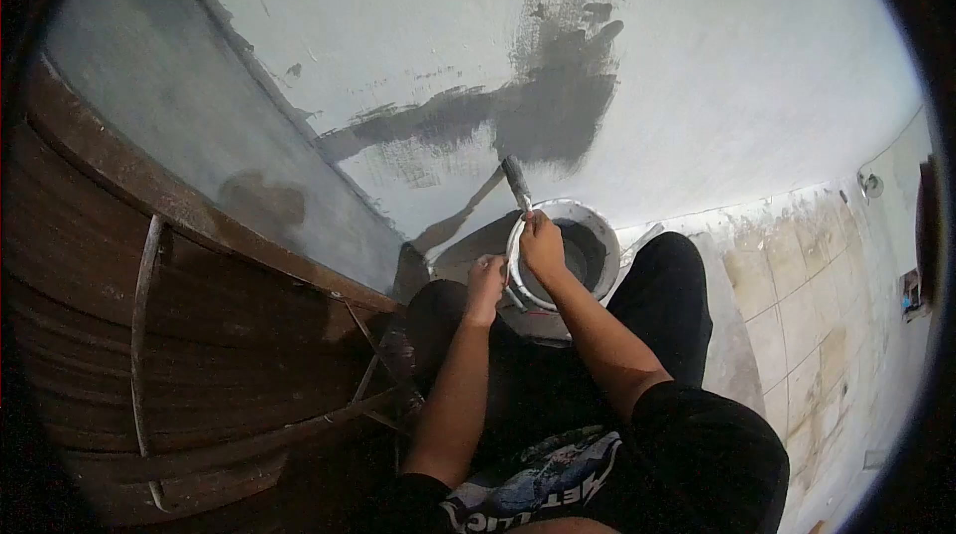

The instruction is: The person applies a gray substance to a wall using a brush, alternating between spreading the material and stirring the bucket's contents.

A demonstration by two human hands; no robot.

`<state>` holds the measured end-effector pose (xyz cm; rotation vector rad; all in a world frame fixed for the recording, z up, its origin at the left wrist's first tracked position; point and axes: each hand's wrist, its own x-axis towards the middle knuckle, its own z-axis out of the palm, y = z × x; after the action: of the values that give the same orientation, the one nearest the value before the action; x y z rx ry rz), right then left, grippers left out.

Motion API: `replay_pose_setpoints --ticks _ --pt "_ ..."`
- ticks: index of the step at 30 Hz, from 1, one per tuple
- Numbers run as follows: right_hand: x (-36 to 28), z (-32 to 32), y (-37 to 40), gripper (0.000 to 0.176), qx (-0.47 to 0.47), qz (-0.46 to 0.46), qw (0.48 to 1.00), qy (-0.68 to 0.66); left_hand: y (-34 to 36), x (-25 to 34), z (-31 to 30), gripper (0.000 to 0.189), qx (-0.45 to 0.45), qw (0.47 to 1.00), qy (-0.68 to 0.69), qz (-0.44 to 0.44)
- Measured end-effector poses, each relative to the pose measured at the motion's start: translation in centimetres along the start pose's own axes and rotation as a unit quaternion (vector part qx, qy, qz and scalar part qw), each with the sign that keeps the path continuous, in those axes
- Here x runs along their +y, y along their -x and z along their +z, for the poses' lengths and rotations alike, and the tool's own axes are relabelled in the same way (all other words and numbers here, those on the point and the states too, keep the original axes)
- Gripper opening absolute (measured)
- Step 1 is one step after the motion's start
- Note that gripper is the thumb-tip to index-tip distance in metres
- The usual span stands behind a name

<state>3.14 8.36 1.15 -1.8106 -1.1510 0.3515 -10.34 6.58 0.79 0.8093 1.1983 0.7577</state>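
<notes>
Closed around a paintbrush [514, 179] is my right hand [541, 243], just over the left part of a bucket's opening. The brush's bristles are coated grey and point up toward the wall. A white round bucket [603, 225] with grey paint [586, 257] inside stands between my knees. At its left side, my left hand [486, 285] is closed against the white rim; its fingertips are partly hidden. Ahead, the white wall [717, 66] carries a dark grey painted patch [558, 106] with streaked edges.
To the left runs a grey wall strip [209, 126], then a brown wooden panel [70, 265] with a metal bar [145, 335]. Stained floor tiles [797, 305] lie to the right. A small round fixture [870, 185] sits at far right.
</notes>
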Motion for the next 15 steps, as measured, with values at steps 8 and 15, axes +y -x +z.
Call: replay_pose_setpoints --ticks 8,15 --pt "-3.2 0.6 1.3 0.032 -0.126 0.27 0.781 -0.548 -0.3 -0.4 0.2 0.02 -0.013 1.0 0.023 0.003" --pt "-5.2 -0.6 0.9 0.033 -0.11 0.314 0.76 -0.558 0.0 0.0 0.5 0.019 0.021 1.0 0.019 0.009"
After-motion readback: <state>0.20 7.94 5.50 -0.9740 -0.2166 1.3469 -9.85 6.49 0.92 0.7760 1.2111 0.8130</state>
